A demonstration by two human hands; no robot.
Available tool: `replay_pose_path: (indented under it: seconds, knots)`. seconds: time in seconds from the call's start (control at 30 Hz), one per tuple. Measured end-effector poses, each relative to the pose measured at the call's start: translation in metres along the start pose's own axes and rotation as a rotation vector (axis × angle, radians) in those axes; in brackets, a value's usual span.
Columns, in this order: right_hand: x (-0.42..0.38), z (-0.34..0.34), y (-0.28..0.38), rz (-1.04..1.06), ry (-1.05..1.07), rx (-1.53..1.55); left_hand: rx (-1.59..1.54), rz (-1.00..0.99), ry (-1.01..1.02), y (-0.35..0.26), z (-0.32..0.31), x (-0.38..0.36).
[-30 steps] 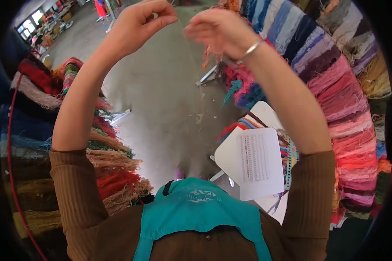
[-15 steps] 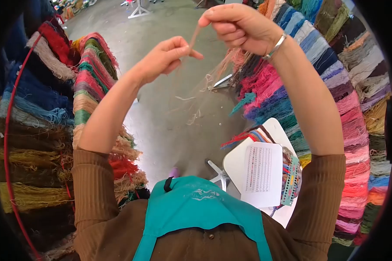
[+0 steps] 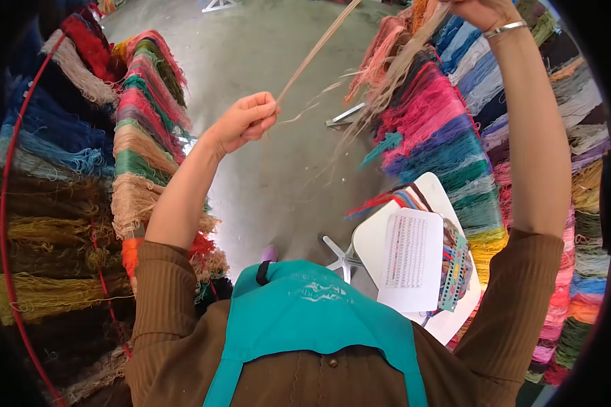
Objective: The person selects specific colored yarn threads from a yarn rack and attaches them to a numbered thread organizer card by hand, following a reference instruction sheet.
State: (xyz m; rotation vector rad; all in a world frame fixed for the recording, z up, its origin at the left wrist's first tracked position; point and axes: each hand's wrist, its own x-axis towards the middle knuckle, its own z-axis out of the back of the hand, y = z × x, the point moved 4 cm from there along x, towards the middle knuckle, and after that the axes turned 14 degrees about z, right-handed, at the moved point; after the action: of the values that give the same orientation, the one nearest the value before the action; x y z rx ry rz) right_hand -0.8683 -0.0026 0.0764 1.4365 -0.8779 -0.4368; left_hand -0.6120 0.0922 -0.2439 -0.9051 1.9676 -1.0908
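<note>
My left hand (image 3: pixel 248 123) is closed in a pinch on the lower end of some thin beige yarn strands (image 3: pixel 319 46). They run taut up and right, past the top edge of the view. My right hand (image 3: pixel 483 11), with a silver bracelet (image 3: pixel 506 28) at the wrist, is partly cut off by the top edge. Its fingers are closed at a bunch of beige yarn (image 3: pixel 411 57), which hangs down and left in loose, frayed ends. Where the strands from my left hand lead is out of view.
Hanks of many colours hang on a left rack (image 3: pixel 146 146) and a right rack (image 3: pixel 448 146). A white stool-like table (image 3: pixel 371 237) at my right bears a printed sheet (image 3: pixel 412 261), a green holed card (image 3: pixel 454 271) and yarn bundles. A red tube (image 3: pixel 10 176) curves at far left.
My hands have moved apart: the right one up and to the right, the left one slightly down and left. The beige strands are now stretched long, and a fuller beige bunch shows at my right hand.
</note>
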Motion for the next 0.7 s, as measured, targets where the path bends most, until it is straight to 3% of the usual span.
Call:
replay_pose_path:
  seconds: [0.23, 0.47, 0.6, 0.7]
  knots:
    - [0.006, 0.008, 0.035, 0.095, -0.129, 0.016, -0.059, 0.003, -0.018, 0.043, 0.012, 0.001]
    - [0.003, 0.018, 0.057, 0.123, -0.208, 0.107, -0.004, 0.036, -0.164, 0.099, 0.038, -0.001]
    - [0.001, 0.015, 0.047, 0.066, -0.168, 0.105, 0.028, 0.019, -0.368, 0.127, 0.061, -0.004]
    - [-0.002, 0.015, 0.042, 0.138, -0.191, -0.003, 0.062, 0.033, -0.575, 0.150, 0.082, -0.011]
